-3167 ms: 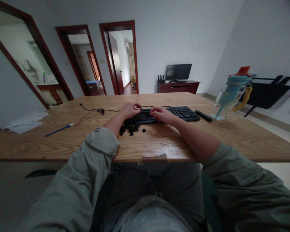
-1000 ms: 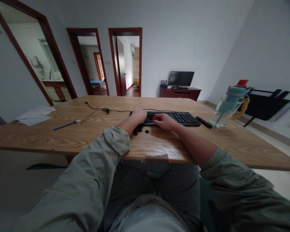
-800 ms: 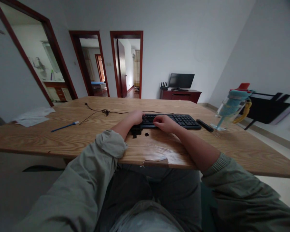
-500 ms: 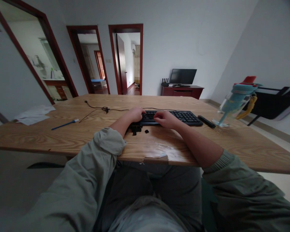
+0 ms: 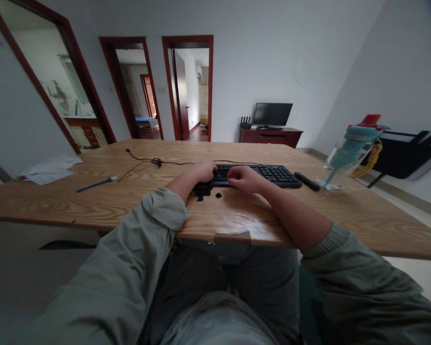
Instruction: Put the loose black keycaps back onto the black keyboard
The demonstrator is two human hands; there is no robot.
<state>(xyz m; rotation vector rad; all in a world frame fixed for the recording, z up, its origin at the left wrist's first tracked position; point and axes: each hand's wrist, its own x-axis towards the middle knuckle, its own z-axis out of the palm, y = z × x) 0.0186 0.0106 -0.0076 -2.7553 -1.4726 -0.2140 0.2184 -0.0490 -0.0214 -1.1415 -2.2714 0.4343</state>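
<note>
A black keyboard [image 5: 273, 173] lies on the wooden table [image 5: 129, 203] in front of me. My left hand [image 5: 204, 171] is curled over the keyboard's left end, fingers closed on it. My right hand [image 5: 242, 178] hovers over the middle keys with its fingers bent together in a pinch; what they hold is too small to make out. Several loose black keycaps [image 5: 202, 190] lie on the table just in front of the left hand, and a single one [image 5: 218, 195] sits beside them.
The keyboard's cable [image 5: 154, 163] runs off to the left rear. A blue pen [image 5: 95, 184] and white paper [image 5: 50, 168] lie at the left. To the right of the keyboard are a black bar [image 5: 307, 181] and a teal bottle [image 5: 352, 148]. A TV [image 5: 272, 114] stands behind.
My left hand has come from the keyboard's back edge down onto its left end, near the loose keycaps. My right hand stays over the middle keys. The head view shifted slightly.
</note>
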